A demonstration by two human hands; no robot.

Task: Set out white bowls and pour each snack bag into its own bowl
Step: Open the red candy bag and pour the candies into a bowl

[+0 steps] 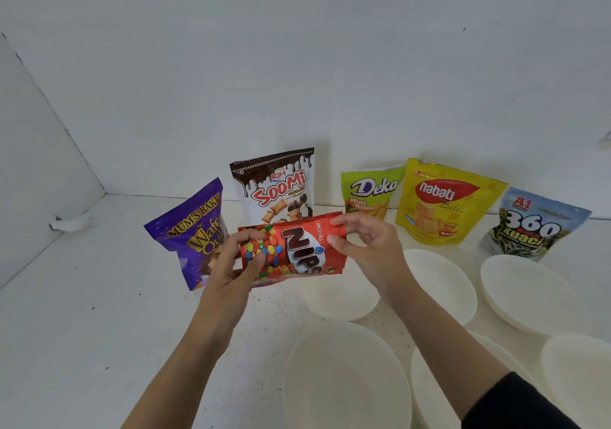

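Observation:
I hold a red Nips candy bag (pixel 297 250) sideways above the white table, both hands on it. My left hand (pixel 241 260) grips its left end, over the printed candies. My right hand (pixel 367 250) pinches its top right corner between thumb and fingers. Several white bowls lie to the right and below: one under the bag (pixel 344 299), one behind my right wrist (pixel 443 279), one at the far right (pixel 525 293), a large near one (pixel 344 379), and two at the bottom right (pixel 433 392) (pixel 578 375). All the bowls look empty.
Five other snack bags stand along the back wall: purple Mum's Bake wafer (pixel 195 233), Soomi (pixel 274 187), green Deka (pixel 370 190), yellow Nabati (pixel 443 203), and 360 Kuaci (pixel 535 226). A white side wall (pixel 39 164) closes off the left.

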